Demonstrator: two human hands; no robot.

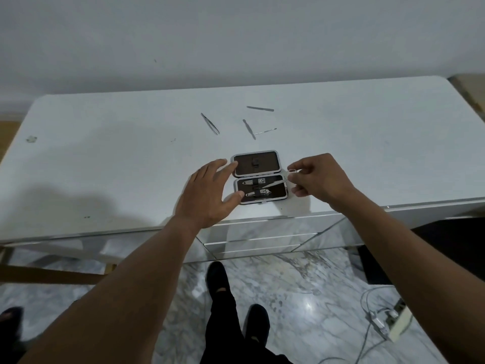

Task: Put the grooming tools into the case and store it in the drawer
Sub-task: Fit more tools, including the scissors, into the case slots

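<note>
A small dark case lies open near the front edge of the white table, with two nail clippers strapped in its near half. My left hand rests against the case's left side, fingers spread, thumb on the near corner. My right hand pinches small metal scissors by the handle loops, their tip lying over the case's near half. Farther back on the table lie tweezers, a flat file, a thin pick and another slim tool.
Mirrored drawers sit under the table's front edge, shut. My feet in dark shoes stand on marble floor. A power strip with white cables lies at the lower right. A grey wall rises behind the table.
</note>
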